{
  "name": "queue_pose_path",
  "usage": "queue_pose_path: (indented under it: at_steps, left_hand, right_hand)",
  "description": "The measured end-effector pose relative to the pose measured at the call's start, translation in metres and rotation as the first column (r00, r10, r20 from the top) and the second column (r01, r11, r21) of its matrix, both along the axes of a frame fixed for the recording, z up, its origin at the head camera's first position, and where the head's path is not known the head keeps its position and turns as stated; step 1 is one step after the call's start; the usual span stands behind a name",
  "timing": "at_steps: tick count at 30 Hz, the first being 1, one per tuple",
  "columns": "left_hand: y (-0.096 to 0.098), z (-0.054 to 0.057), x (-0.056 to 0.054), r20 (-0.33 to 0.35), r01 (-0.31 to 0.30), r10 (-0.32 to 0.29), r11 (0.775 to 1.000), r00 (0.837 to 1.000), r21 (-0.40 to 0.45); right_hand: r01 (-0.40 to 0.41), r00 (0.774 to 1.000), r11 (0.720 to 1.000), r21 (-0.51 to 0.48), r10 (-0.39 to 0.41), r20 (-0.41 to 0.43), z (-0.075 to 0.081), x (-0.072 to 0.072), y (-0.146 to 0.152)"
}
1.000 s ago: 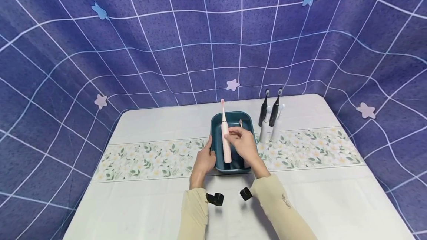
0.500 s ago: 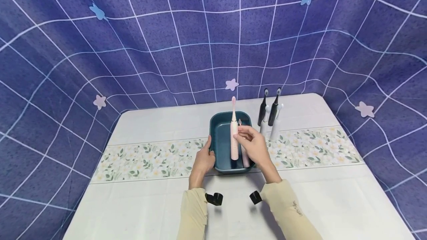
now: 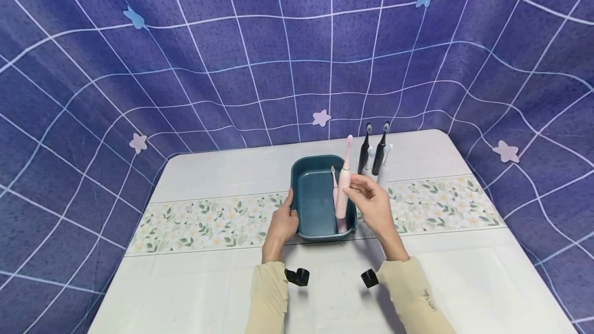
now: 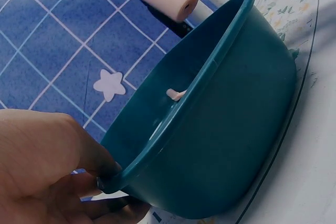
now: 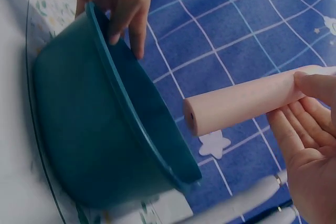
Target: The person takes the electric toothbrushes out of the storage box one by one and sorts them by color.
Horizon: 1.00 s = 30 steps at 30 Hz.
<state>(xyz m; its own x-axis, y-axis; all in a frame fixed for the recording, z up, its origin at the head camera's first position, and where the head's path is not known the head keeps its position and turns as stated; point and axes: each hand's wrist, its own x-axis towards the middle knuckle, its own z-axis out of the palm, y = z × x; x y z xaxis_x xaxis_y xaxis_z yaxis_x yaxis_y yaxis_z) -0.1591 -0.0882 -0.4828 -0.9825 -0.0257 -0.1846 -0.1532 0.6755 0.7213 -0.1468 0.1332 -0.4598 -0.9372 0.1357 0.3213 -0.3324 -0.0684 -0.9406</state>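
A pink electric toothbrush [image 3: 343,195] is pinched between thumb and fingers of my right hand [image 3: 374,204], its head pointing up and away. It is held above the right side of a dark teal basin [image 3: 315,237]. In the right wrist view the handle's base [image 5: 192,117] hangs over the basin's rim. My left hand [image 3: 282,222] grips the basin's left rim, thumb inside and fingers outside, as the left wrist view shows. Inside the basin, along its right wall, lies another pink toothbrush [image 3: 335,184], partly hidden behind the held one.
Right of the basin stand two black electric toothbrushes [image 3: 379,156] and two white ones [image 3: 383,173], upright and close behind my right hand. The white table [image 3: 209,293] carries a floral strip [image 3: 209,223]. A blue grid-patterned curtain [image 3: 232,76] rises behind and at both sides.
My right hand has carried the pink toothbrush rightward, from over the basin's middle to its right side. My left hand stays on the rim.
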Motion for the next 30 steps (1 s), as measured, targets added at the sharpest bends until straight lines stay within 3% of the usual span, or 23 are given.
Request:
queue_pose_path:
  at_steps: [13,27,30]
  left_hand:
    - [0.001,0.000,0.001,-0.004,-0.009,0.009,1.000,1.000,-0.014]
    - [0.001,-0.003,0.000,-0.006,-0.019,0.019,1.000,1.000,-0.013]
    - [0.002,-0.002,0.000,0.001,-0.030,0.030,1.000,1.000,0.001]
  right_hand:
    - [0.100,0.992,0.994,-0.039,-0.102,-0.070,-0.006,0.008,0.037]
    - [0.155,0.987,0.988,-0.002,-0.155,0.036,-0.034,0.014,0.045]
    - [0.156,0.987,0.988,0.012,-0.156,0.030,-0.034,0.017,0.044]
